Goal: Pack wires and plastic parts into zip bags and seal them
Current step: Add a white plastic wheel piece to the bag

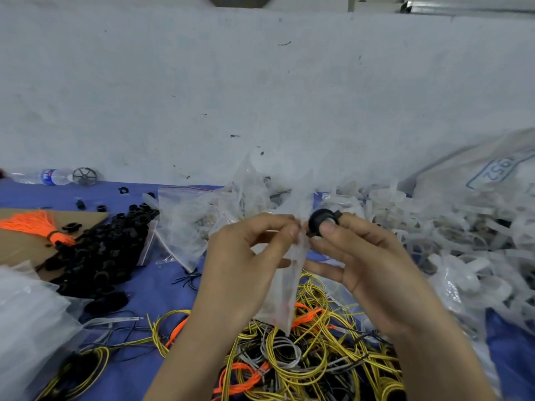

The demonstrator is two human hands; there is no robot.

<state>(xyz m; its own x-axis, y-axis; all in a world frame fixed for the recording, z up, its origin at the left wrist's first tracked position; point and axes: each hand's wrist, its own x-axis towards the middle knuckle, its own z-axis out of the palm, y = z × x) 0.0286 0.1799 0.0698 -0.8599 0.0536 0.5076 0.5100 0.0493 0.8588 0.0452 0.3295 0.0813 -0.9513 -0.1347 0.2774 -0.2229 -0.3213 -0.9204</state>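
Left hand (243, 261) pinching zip bag (285, 293), right hand (373, 270) pinching black ring (318, 221), wires (304, 357) beneath

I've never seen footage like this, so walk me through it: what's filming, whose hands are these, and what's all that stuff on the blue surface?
No machine here: a person wears a camera on the head, so the one picture looks down at their own hands. The left hand pinches the top of a clear zip bag; the right hand holds a round black plastic part right next to it. On the blue surface lie a heap of black parts, yellow wire coils and orange wires.
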